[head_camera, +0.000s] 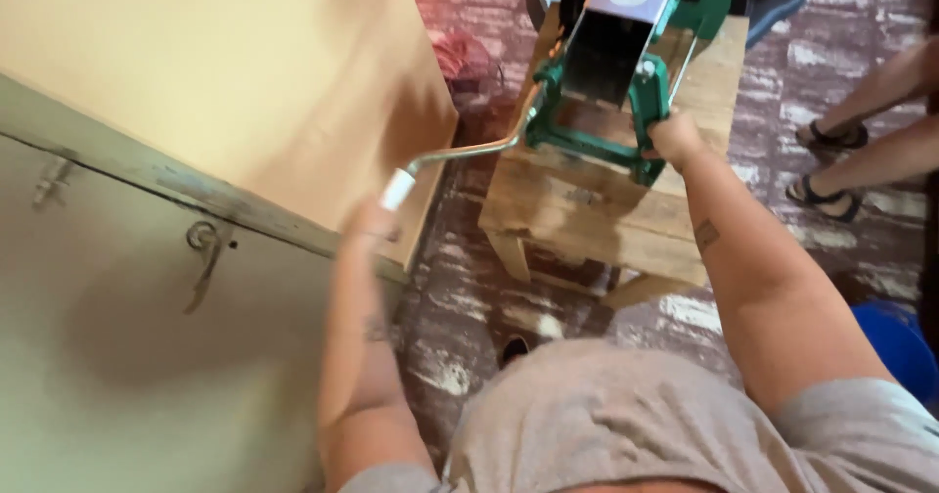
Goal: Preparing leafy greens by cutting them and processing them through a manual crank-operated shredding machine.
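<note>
A green hand-cranked machine (597, 112) with a dark metal chute sits on a rough wooden stool (597, 214). A bent metal crank (469, 151) with a white grip (396, 190) reaches out to its left. My left hand (370, 227) is closed around the lower end of that white grip. My right hand (673, 139) grips the green frame at the machine's right front corner. Both forearms stretch forward from my grey shirt at the bottom of the view.
A tan wall and a pale green metal door (127, 288) with a latch stand close on the left. Another person's sandalled feet (831, 165) are at the right. A blue tub (895, 341) sits at the lower right, on a patterned floor.
</note>
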